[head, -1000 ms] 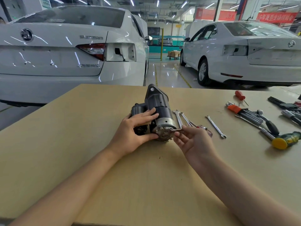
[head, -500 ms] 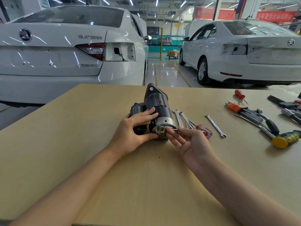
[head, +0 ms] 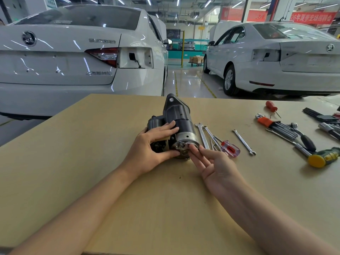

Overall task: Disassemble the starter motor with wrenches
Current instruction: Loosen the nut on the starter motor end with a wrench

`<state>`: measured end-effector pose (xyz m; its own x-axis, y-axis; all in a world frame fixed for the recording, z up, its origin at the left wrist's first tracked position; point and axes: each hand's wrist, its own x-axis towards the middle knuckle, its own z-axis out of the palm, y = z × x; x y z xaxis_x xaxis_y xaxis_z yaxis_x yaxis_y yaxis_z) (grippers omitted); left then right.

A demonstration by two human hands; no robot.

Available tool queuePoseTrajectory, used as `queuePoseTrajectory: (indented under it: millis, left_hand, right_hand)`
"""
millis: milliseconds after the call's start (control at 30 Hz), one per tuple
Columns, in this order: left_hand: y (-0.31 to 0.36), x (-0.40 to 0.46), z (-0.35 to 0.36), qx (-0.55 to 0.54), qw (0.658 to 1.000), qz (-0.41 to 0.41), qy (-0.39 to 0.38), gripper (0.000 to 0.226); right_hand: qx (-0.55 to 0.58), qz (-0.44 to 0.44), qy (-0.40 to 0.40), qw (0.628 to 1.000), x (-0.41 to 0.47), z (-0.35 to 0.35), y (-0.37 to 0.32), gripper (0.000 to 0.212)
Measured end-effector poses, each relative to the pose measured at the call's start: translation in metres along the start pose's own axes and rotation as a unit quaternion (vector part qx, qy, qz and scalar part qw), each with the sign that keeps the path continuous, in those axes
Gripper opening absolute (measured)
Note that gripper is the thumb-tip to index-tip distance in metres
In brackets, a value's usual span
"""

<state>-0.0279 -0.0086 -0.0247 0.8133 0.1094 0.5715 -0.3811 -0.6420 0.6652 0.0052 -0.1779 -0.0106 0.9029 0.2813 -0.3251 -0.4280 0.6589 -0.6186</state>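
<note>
Holding: left hand [head: 152, 144] is clasping the starter motor [head: 176, 129] near the bench's far edge.
Touching: right hand [head: 211, 162], fingers straight, is brushing its end cap [head: 181, 149].
Handling: likely heavy, rigid, prone to rolling; grip the body.

Car repair workshop
Two white saloon cars [head: 81, 52] [head: 287, 57] with tail lights removed stand on a glossy floor [head: 185, 83]; steel spanners [head: 202, 137] and a yellow-headed mallet [head: 323, 157] lie on a tan workbench [head: 92, 162]
</note>
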Motion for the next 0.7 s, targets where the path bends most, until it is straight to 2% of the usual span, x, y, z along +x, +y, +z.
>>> queuePoseTrajectory:
  millis: [167,333,533,633,700]
  left_hand:
    - [0.012,-0.003,0.010,-0.014,0.999,-0.023,0.044,0.069]
    - [0.008,-0.001,0.010,-0.038,0.998,-0.038,0.036,0.055]
    - [0.006,-0.001,0.012,-0.036,0.998,-0.031,0.051,0.052]
    - [0.008,-0.002,0.012,-0.039,0.998,-0.031,0.050,0.055]
    - [0.010,-0.002,0.012,-0.043,0.998,-0.031,0.047,0.060]
  right_hand:
    - [-0.015,0.014,0.001,1.000,0.000,-0.001,-0.001,0.013]
    - [-0.025,0.018,-0.008,0.999,0.001,-0.006,-0.004,0.011]
    - [-0.035,0.022,-0.026,0.999,0.001,-0.007,-0.005,0.006]
    - [-0.110,-0.057,-0.047,0.991,0.003,-0.008,-0.008,0.011]
    - [-0.222,-0.180,-0.063,0.956,0.001,-0.004,-0.011,0.016]
